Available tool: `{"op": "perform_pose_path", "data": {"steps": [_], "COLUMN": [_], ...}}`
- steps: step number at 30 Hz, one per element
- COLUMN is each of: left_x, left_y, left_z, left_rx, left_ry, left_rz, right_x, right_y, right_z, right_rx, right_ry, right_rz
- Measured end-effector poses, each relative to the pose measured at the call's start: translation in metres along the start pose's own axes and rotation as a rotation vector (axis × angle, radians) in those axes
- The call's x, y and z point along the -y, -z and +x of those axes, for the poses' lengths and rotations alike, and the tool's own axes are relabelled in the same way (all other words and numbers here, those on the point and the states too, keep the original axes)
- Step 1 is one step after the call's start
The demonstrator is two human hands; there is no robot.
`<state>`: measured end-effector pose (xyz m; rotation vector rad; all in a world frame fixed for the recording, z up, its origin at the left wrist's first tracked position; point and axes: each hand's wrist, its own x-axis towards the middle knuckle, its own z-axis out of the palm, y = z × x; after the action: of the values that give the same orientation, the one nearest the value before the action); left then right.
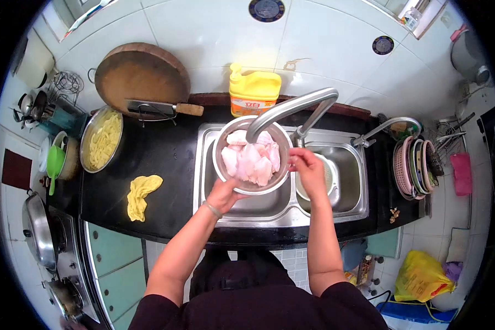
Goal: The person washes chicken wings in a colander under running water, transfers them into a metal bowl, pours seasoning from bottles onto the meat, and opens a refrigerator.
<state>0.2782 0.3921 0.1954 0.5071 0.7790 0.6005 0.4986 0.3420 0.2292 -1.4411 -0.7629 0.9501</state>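
A steel bowl full of pale raw meat pieces is held over the left basin of the double sink. My left hand grips its lower left rim, thumb near the meat. At the bowl's right side is my right hand, its fingers bent and closed at the rim. The curved faucet reaches over the bowl. In the right basin, partly behind my right hand, a pale round container shows.
A yellow cloth and a bowl of yellow strips are on the left counter. Behind stand a round chopping board, a cleaver and a yellow jug. Plates and baskets stand at right; a pan is at left.
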Motion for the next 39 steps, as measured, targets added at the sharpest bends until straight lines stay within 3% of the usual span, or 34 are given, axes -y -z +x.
{"op": "perform_pose_path", "data": {"steps": [2, 4, 6, 8, 10, 12, 16, 18, 19, 20, 22, 23, 25, 27, 28, 30, 32, 34, 35, 37, 38, 39], "left_x": [-0.001, 0.004, 0.012, 0.018, 0.022, 0.029, 0.040, 0.036, 0.032, 0.029, 0.031, 0.032, 0.031, 0.030, 0.032, 0.034, 0.032, 0.034, 0.036, 0.037, 0.037, 0.038], "left_y": [-0.003, -0.005, -0.004, -0.003, -0.003, 0.019, 0.044, 0.040, 0.037, 0.037, 0.048, 0.051, 0.048, 0.038, 0.041, 0.049, 0.043, 0.049, 0.057, 0.059, 0.060, 0.062], "left_z": [0.000, -0.001, 0.000, -0.005, -0.011, -0.009, -0.006, -0.015, -0.020, -0.024, -0.026, -0.028, -0.033, -0.040, -0.042, -0.042, -0.044, -0.047, -0.046, -0.048, -0.048, -0.048], "left_rx": [0.009, 0.013, 0.028, 0.047, -0.001, -0.127, -0.165, -0.139, -0.136, -0.134, -0.134, -0.149, -0.173, -0.157, -0.162, -0.193, -0.208, -0.209, -0.211, -0.206, -0.196, -0.193], "left_ry": [-0.012, -0.025, -0.036, 0.017, -0.061, 0.044, 0.114, 0.041, 0.032, 0.022, 0.048, 0.058, 0.064, 0.000, -0.004, 0.036, 0.016, 0.001, 0.017, 0.018, 0.014, 0.018], "left_rz": [0.020, -0.003, 0.054, 0.095, 0.046, 0.030, -0.112, -0.016, -0.002, 0.010, -0.047, -0.057, -0.064, -0.059, -0.056, -0.090, -0.055, -0.050, -0.033, -0.027, -0.015, -0.017], "right_x": [-0.028, -0.016, -0.040, -0.036, -0.055, -0.066, -0.039, -0.054, -0.067, -0.115, -0.173, -0.198, -0.222, -0.242, -0.267, -0.319, -0.260, -0.217, -0.191, -0.151, -0.148, -0.147], "right_y": [-0.001, -0.025, -0.056, -0.070, -0.068, -0.063, -0.039, 0.000, 0.024, 0.065, 0.126, 0.147, 0.162, 0.169, 0.178, 0.197, 0.186, 0.185, 0.185, 0.190, 0.194, 0.199], "right_z": [0.001, -0.009, -0.012, -0.023, -0.010, -0.007, -0.017, -0.007, -0.011, 0.000, 0.004, 0.009, 0.013, 0.011, 0.010, 0.013, 0.009, 0.001, -0.003, -0.011, -0.018, -0.027], "right_rx": [0.187, 0.285, 0.116, 0.097, 0.107, 0.134, 0.176, -0.012, -0.318, -0.525, -0.852, -0.876, -0.878, -0.682, -0.676, -0.636, -0.774, -0.793, -0.794, -0.639, -0.643, -0.748], "right_ry": [0.275, 0.308, 0.519, 0.411, 0.306, 0.209, 0.432, 0.427, 0.238, 0.220, -0.234, -0.488, -0.739, -0.900, -0.903, -1.087, -0.971, -0.689, -0.691, -0.719, -0.721, -0.486], "right_rz": [-0.412, -0.575, -0.981, -1.142, -1.066, -0.980, -0.680, -0.623, -0.576, -0.709, -1.039, -0.920, -0.787, 0.169, 0.172, 0.474, 0.402, -0.026, -0.030, -0.437, -0.441, -0.785]}}
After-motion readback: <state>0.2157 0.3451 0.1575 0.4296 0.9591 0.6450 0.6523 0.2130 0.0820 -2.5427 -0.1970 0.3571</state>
